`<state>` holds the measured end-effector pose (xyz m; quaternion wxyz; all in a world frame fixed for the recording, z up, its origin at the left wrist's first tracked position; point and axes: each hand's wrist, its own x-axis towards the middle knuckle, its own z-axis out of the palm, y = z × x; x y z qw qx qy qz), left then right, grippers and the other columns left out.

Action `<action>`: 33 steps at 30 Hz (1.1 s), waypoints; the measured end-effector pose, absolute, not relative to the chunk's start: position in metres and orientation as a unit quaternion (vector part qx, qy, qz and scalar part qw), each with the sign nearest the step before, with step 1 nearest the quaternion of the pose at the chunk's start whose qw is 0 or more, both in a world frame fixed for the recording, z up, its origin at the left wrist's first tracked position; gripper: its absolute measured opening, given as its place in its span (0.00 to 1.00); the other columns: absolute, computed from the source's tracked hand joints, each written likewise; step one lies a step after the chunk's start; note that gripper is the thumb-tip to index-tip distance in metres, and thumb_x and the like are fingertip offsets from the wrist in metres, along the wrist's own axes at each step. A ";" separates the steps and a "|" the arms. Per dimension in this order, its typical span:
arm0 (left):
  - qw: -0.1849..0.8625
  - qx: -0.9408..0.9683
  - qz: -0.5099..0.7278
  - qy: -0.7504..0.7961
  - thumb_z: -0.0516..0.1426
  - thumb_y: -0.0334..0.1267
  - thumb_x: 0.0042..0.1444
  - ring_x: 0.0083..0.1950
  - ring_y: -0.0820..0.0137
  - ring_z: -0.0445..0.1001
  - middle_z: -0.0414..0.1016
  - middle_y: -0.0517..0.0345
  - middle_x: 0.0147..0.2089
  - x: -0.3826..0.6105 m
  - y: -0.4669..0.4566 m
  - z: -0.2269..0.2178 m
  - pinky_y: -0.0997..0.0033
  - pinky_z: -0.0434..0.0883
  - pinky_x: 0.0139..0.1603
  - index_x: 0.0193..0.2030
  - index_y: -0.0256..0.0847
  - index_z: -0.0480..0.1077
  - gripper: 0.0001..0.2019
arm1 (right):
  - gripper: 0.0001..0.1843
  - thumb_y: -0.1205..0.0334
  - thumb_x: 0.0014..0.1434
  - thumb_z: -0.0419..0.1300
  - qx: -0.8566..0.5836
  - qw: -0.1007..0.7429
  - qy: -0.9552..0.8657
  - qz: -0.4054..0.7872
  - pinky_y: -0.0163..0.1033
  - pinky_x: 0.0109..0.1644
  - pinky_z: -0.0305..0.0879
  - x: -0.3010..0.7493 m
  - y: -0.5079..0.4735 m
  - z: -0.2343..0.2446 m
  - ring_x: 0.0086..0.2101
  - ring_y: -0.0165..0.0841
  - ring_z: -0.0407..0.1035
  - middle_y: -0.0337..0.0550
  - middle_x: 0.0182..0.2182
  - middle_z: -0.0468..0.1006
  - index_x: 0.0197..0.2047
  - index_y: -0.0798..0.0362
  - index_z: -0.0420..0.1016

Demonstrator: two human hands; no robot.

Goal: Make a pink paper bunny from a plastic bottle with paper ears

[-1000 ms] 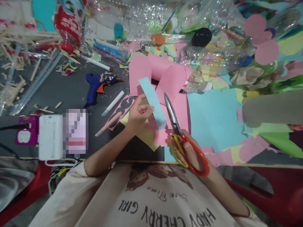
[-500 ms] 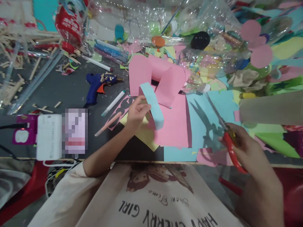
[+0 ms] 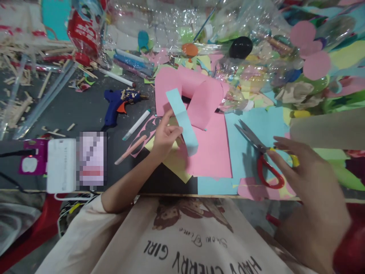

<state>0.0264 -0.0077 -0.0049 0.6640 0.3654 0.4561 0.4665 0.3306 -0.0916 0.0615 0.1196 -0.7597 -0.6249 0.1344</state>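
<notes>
My left hand (image 3: 167, 134) is closed, pinching a light-blue paper strip (image 3: 184, 120) between thumb and fingers. The strip slants over pink paper, its lower end folded. My right hand (image 3: 305, 171) has its thumb and fingers loosely around the handles of the scissors (image 3: 258, 146), whose red loop hangs below and whose slightly parted blades point up and left. Beneath the scissors lies a light-blue sheet (image 3: 276, 121). A large pink sheet (image 3: 213, 152) is in front of me, with rolled and cut pink paper (image 3: 207, 102) at its far end.
To the left lie a blue glue gun (image 3: 112, 108), a white marker (image 3: 137, 125) and a power bank (image 3: 61, 165) beside a phone (image 3: 92, 160). Wood sticks (image 3: 19, 110) are scattered at far left. Plastic bottles (image 3: 245, 74) and paper scraps crowd the back.
My right hand has turned and loosened around the scissors, which now lie lower and flatter, with blades shifted left. The blue strip's upper end has tilted slightly up and away.
</notes>
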 end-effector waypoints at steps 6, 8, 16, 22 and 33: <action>0.699 0.389 0.424 0.424 0.65 0.40 0.49 0.18 0.71 0.72 0.72 0.68 0.19 0.029 -0.012 -0.001 0.76 0.63 0.18 0.58 0.44 0.60 0.30 | 0.16 0.46 0.63 0.57 -0.587 0.254 -0.618 0.457 0.42 0.40 0.69 0.240 -0.047 0.046 0.36 0.37 0.74 0.45 0.37 0.80 0.42 0.49 0.77; 0.714 0.393 0.407 0.412 0.65 0.42 0.50 0.19 0.71 0.73 0.73 0.68 0.20 0.031 -0.014 0.000 0.77 0.64 0.19 0.60 0.44 0.59 0.32 | 0.13 0.49 0.60 0.61 -0.547 0.300 -0.596 0.506 0.38 0.36 0.65 0.218 -0.032 0.033 0.31 0.33 0.69 0.39 0.29 0.75 0.39 0.50 0.75; 0.628 0.432 0.484 0.430 0.69 0.42 0.46 0.24 0.80 0.69 0.73 0.64 0.29 0.027 -0.011 -0.005 0.80 0.67 0.25 0.35 0.40 0.73 0.13 | 0.09 0.59 0.55 0.62 -0.503 0.345 -0.587 0.532 0.35 0.29 0.51 0.192 -0.013 0.024 0.23 0.26 0.54 0.32 0.20 0.60 0.26 0.52 0.71; 0.642 0.362 0.517 0.435 0.68 0.47 0.48 0.17 0.83 0.61 0.71 0.66 0.24 0.020 -0.003 -0.004 0.79 0.66 0.21 0.30 0.41 0.70 0.15 | 0.12 0.53 0.57 0.62 -0.524 0.314 -0.564 0.556 0.35 0.24 0.48 0.195 -0.022 0.021 0.20 0.25 0.51 0.32 0.16 0.61 0.30 0.52 0.80; 0.711 0.340 0.481 0.384 0.69 0.56 0.42 0.24 0.76 0.60 0.62 0.64 0.22 0.020 -0.004 0.005 0.74 0.62 0.26 0.23 0.41 0.64 0.24 | 0.17 0.50 0.65 0.52 -0.554 0.503 -0.545 0.379 0.50 0.44 0.75 0.189 -0.030 0.001 0.42 0.40 0.75 0.45 0.48 0.80 0.54 0.41 0.72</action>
